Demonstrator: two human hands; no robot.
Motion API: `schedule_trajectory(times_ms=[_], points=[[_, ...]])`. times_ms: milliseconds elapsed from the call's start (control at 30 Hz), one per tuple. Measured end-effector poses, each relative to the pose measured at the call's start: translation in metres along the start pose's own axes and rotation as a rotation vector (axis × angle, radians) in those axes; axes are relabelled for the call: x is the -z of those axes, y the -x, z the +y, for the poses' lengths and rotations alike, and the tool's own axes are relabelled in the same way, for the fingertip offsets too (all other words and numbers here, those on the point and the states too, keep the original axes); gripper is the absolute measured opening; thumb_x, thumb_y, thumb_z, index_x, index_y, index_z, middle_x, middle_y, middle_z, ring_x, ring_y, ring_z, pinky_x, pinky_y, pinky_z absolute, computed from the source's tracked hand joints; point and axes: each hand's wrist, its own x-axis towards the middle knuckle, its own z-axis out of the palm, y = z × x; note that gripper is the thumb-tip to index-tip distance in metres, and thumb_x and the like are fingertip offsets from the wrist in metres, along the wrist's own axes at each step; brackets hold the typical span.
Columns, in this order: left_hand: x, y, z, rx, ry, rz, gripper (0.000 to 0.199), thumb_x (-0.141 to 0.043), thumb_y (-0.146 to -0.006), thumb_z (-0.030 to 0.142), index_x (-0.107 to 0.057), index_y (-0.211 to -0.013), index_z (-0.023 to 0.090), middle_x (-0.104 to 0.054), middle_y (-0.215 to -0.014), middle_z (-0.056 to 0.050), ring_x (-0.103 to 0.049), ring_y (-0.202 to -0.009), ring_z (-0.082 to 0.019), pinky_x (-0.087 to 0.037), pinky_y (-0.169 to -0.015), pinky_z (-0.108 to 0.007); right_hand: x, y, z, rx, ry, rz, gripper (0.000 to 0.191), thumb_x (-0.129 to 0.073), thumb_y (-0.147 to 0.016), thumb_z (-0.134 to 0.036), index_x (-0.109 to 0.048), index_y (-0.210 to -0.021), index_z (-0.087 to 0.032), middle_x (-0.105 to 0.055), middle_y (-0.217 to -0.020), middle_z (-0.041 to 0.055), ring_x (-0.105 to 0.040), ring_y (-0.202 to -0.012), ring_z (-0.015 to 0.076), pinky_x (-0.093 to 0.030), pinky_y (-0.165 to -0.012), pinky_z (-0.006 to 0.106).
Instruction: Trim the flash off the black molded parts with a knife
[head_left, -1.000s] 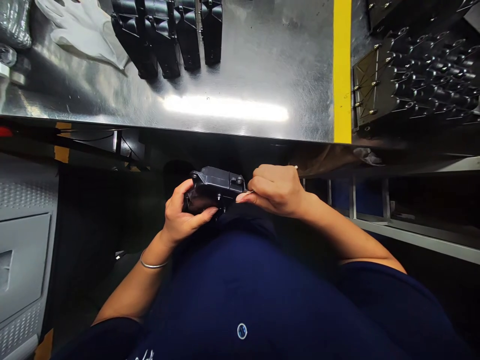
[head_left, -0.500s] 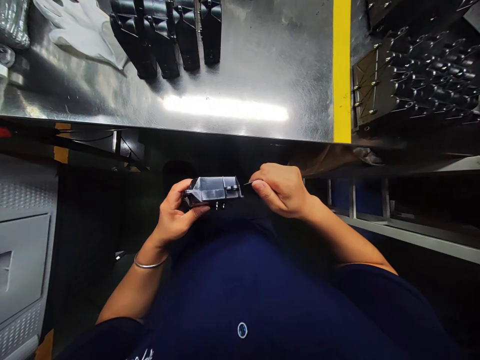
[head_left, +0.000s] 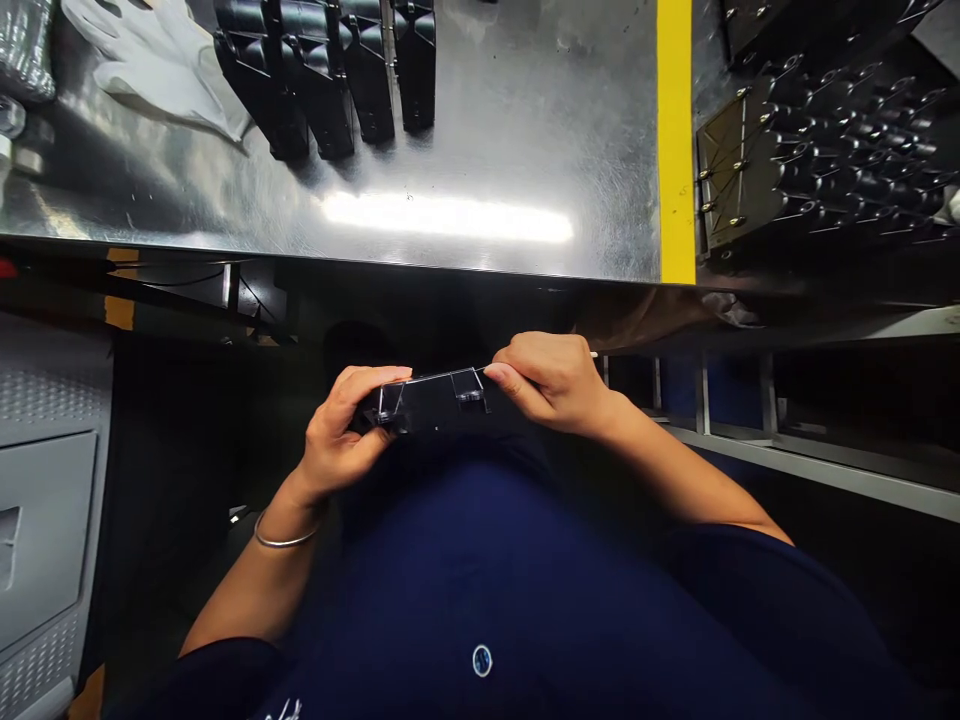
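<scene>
My left hand (head_left: pixel 341 425) grips a black moulded plastic part (head_left: pixel 431 400) by its left end, fingers on top and thumb below. The part is tilted so its upper edge catches the light. At its right end is my right hand (head_left: pixel 551 378), closed in a fist around a slim tool (head_left: pixel 594 354) whose pale end pokes out behind the knuckles. The thin tip of this tool meets or nearly meets the part's upper right corner; contact cannot be made out. Most of the tool is hidden in the fist.
Above is a metal table (head_left: pixel 510 130) with several similar black parts (head_left: pixel 371 80) in a row and a white glove (head_left: pixel 169 75). Past a yellow tape strip (head_left: pixel 675 150) stand more black parts (head_left: pixel 847 150). A grey plastic chair or panel (head_left: pixel 45 500) is at left, a metal frame (head_left: pixel 810 465) at right.
My left hand has turned the black part, so its broad face shows less and its edge more. My right hand has moved slightly left, bringing the tool against or close to the part.
</scene>
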Motion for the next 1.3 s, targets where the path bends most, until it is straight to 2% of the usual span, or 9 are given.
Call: schedule_trajectory(times_ms=[233, 367, 533, 633, 800, 967, 1067, 1200, 1300], points=[[0.005, -0.005, 0.001, -0.163, 0.013, -0.045, 0.059, -0.070, -0.077, 0.009, -0.058, -0.133, 0.026, -0.074, -0.115, -0.010, -0.069, -0.105, -0.026, -0.055, -0.088, -0.043, 0.006, -0.004, 0.002, -0.060, -0.325, -0.166, 0.043, -0.040, -0.102, -0.039, -0.061, -0.073, -0.016, -0.060, -0.063, 0.0007, -0.052, -0.057, 0.0085, -0.036, -0.056, 0.021], [0.008, -0.005, -0.003, -0.212, -0.012, -0.064, 0.057, -0.070, -0.078, 0.008, -0.060, -0.131, 0.027, -0.074, -0.114, -0.009, -0.070, -0.104, -0.026, -0.055, -0.090, -0.044, 0.012, -0.006, 0.000, -0.037, -0.441, -0.342, 0.051, -0.047, -0.099, -0.047, -0.046, -0.058, -0.017, -0.043, -0.055, -0.0042, -0.039, -0.049, 0.0060, -0.029, -0.051, 0.022], [0.004, -0.005, -0.001, -0.224, 0.005, -0.031, 0.052, -0.070, -0.080, 0.012, -0.061, -0.129, 0.027, -0.076, -0.110, -0.009, -0.071, -0.102, -0.026, -0.056, -0.088, -0.044, 0.011, -0.004, -0.001, 0.047, -0.488, -0.289, 0.055, -0.047, -0.100, -0.044, -0.035, -0.053, -0.019, -0.031, -0.052, -0.0057, -0.031, -0.048, 0.0062, -0.026, -0.050, 0.024], [0.006, -0.003, 0.001, -0.118, 0.030, 0.004, 0.044, -0.073, -0.079, 0.017, -0.066, -0.121, 0.028, -0.076, -0.108, -0.008, -0.070, -0.101, -0.026, -0.055, -0.088, -0.044, 0.011, -0.006, -0.002, 0.146, -0.394, -0.173, 0.050, -0.049, -0.098, -0.048, -0.046, -0.058, -0.018, -0.039, -0.054, -0.0041, -0.037, -0.051, 0.0078, -0.028, -0.052, 0.024], [0.013, -0.001, -0.004, 0.333, 0.293, -0.109, 0.045, -0.083, -0.072, 0.037, -0.072, -0.113, 0.023, -0.076, -0.091, -0.006, -0.071, -0.082, -0.025, -0.057, -0.073, -0.036, 0.010, -0.015, -0.006, 0.252, -0.204, -0.057, 0.051, -0.053, -0.089, -0.065, -0.057, -0.077, -0.016, -0.049, -0.063, -0.0016, -0.042, -0.058, 0.0101, -0.029, -0.053, 0.024], [0.008, -0.006, -0.012, 0.379, 0.505, -0.222, 0.022, -0.076, -0.077, 0.043, -0.078, -0.085, 0.022, -0.068, -0.066, -0.005, -0.069, -0.073, -0.024, -0.057, -0.065, -0.032, 0.007, -0.023, -0.010, 0.338, -0.131, -0.093, 0.054, -0.049, -0.090, -0.066, -0.056, -0.069, -0.017, -0.045, -0.063, -0.0023, -0.039, -0.057, 0.0098, -0.023, -0.052, 0.025], [0.004, -0.010, -0.010, 0.422, 0.551, -0.215, 0.024, -0.077, -0.075, 0.044, -0.075, -0.071, 0.021, -0.064, -0.062, -0.005, -0.067, -0.068, -0.023, -0.057, -0.062, -0.032, 0.007, -0.024, -0.010, 0.336, -0.134, -0.110, 0.057, -0.047, -0.090, -0.067, -0.053, -0.065, -0.017, -0.042, -0.061, -0.0026, -0.038, -0.056, 0.0097, -0.021, -0.052, 0.026], [0.005, -0.013, -0.007, 0.444, 0.576, -0.240, 0.024, -0.077, -0.074, 0.045, -0.075, -0.072, 0.021, -0.060, -0.057, -0.003, -0.066, -0.064, -0.022, -0.056, -0.060, -0.032, 0.007, -0.022, -0.010, 0.305, -0.134, -0.133, 0.057, -0.049, -0.087, -0.070, -0.057, -0.069, -0.016, -0.045, -0.062, -0.0020, -0.040, -0.058, 0.0099, -0.022, -0.053, 0.025], [0.006, -0.014, -0.006, 0.445, 0.587, -0.260, 0.021, -0.076, -0.076, 0.041, -0.078, -0.086, 0.022, -0.061, -0.058, -0.002, -0.066, -0.063, -0.021, -0.056, -0.059, -0.029, 0.006, -0.020, -0.009, 0.325, -0.118, -0.153, 0.060, -0.046, -0.089, -0.070, -0.053, -0.062, -0.017, -0.041, -0.059, -0.0028, -0.037, -0.055, 0.0097, -0.020, -0.052, 0.026]])
